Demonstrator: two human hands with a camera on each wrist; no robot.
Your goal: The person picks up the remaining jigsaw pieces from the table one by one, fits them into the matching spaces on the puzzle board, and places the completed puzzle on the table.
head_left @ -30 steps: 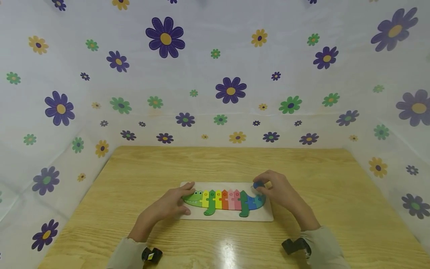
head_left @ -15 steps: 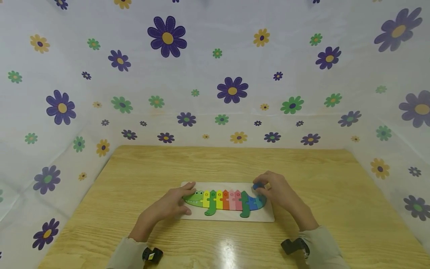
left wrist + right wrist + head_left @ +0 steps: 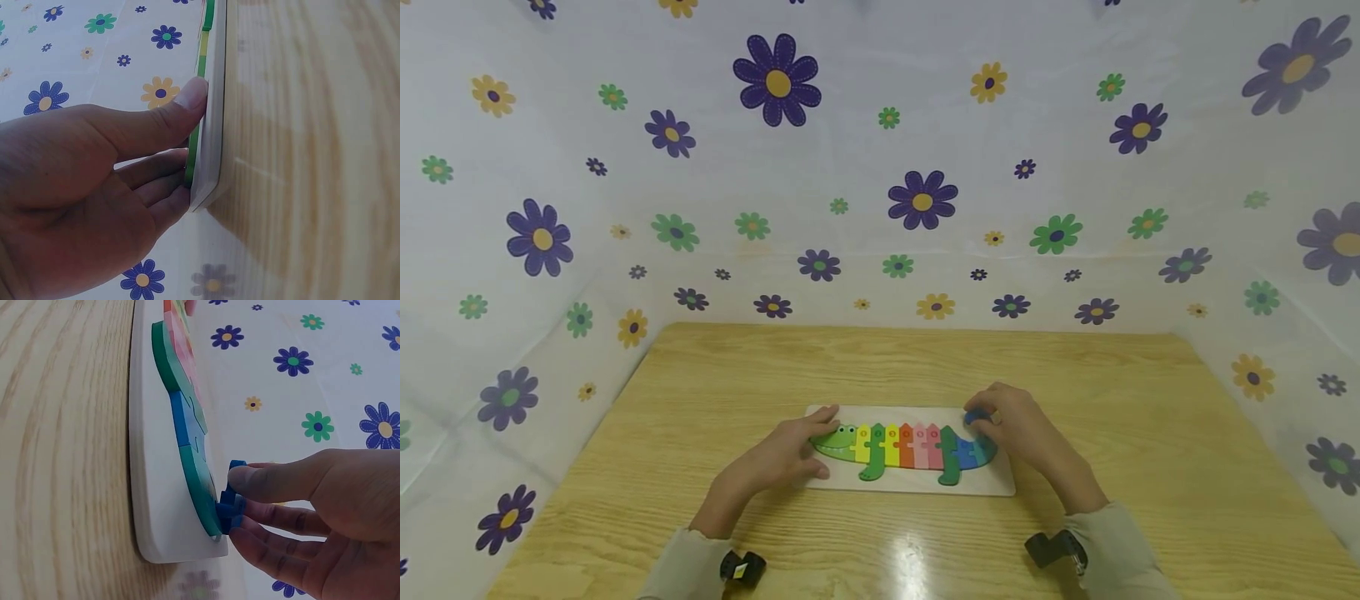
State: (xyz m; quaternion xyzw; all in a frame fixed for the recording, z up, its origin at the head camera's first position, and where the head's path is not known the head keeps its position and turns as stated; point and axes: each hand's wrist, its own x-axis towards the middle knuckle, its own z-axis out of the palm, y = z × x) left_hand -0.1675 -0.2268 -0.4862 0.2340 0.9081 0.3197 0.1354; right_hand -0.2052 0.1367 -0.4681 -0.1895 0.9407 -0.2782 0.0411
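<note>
A pale wooden board (image 3: 910, 483) lies on the table, bearing a crocodile puzzle (image 3: 906, 446) of colourful numbered pieces. My left hand (image 3: 775, 454) rests at its left end. In the left wrist view, the thumb (image 3: 165, 122) and fingertips touch the green head end (image 3: 192, 159). At the right end, my right hand (image 3: 1026, 425) pinches a blue puzzle piece (image 3: 976, 416) between thumb and fingers. The right wrist view has this blue puzzle piece (image 3: 231, 499) tilted up against the end of the teal tail piece (image 3: 199, 487). Fingers partly hide it.
The wooden table (image 3: 895, 362) extends around the board on all sides. A white flower-print sheet (image 3: 850, 150) stands behind and at both sides. Black wrist cameras (image 3: 743, 568) are strapped at the sleeves.
The blue puzzle piece has shifted slightly down and left relative to the board, still pinched in my right hand. My left hand stays in place. The head view has drifted a little.
</note>
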